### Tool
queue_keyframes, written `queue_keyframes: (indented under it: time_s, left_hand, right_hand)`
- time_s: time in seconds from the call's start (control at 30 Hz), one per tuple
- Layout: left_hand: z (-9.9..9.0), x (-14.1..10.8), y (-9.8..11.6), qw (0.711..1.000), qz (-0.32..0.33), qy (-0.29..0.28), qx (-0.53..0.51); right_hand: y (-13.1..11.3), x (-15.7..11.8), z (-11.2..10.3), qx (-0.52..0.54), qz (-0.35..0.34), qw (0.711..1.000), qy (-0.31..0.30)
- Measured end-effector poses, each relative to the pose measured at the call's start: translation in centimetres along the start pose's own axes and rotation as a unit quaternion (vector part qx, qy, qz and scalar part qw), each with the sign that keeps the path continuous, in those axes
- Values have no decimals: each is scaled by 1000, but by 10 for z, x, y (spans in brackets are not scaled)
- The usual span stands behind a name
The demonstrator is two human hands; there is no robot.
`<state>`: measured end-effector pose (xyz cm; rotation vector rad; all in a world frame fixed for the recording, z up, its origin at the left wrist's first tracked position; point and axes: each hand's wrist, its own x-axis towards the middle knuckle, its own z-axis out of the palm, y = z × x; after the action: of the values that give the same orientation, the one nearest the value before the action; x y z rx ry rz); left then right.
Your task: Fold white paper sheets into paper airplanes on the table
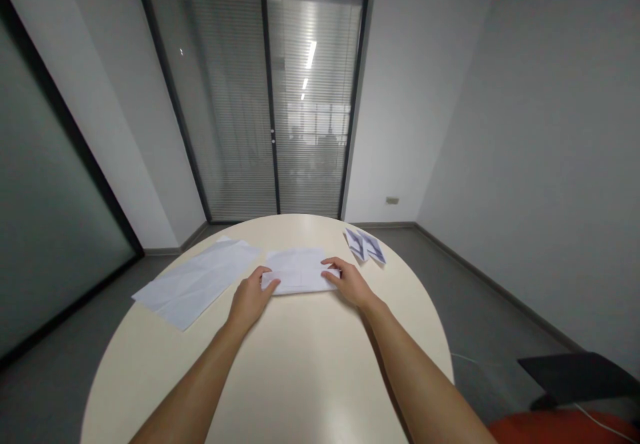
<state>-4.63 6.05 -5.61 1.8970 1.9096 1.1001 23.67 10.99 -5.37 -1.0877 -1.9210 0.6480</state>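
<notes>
A folded sheet of white paper [300, 272] lies near the far side of the round table [300, 371], with crease lines across it. My left hand [253, 297] grips its left end, thumb on top and fingers at the edge. At the right end, my right hand [349, 281] pinches the same paper between thumb and fingers. Larger creased white sheets [200, 281] lie flat to the left, partly hanging past the table edge. Beyond my right hand rests a small folded paper piece [365, 245] with angular flaps.
A glass door with blinds [315, 111] stands behind the table. On the right, a dark flat object [583, 374] and something red [560, 427] sit beside the table, with a thin white cable [600, 424]. A wall socket [393, 201] shows at the back.
</notes>
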Motion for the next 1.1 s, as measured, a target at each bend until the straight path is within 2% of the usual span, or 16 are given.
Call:
queue_keyframes:
  time_s: [0.1,0.3,0.63,0.87,1.0,1.1]
  left_hand:
    - [5,3,-8,999,-2,14,-42]
    - [12,8,-17,994,-29,43,-100]
    - [14,5,-10,974,-49,12,-222]
    - [19,8,-20,978,-46,53,-198]
    - [19,7,-22,974,-43,32,-219]
    - [19,6,-22,981,-42,29,-186]
  right_hand:
    - [3,-1,1,11,22,999,20]
    - [7,-1,3,66,51,997,1]
    - [10,2,6,90,61,993,41]
    - [12,1,8,98,61,992,43]
    - [13,0,8,74,60,995,33]
    - [14,-1,8,57,67,996,27]
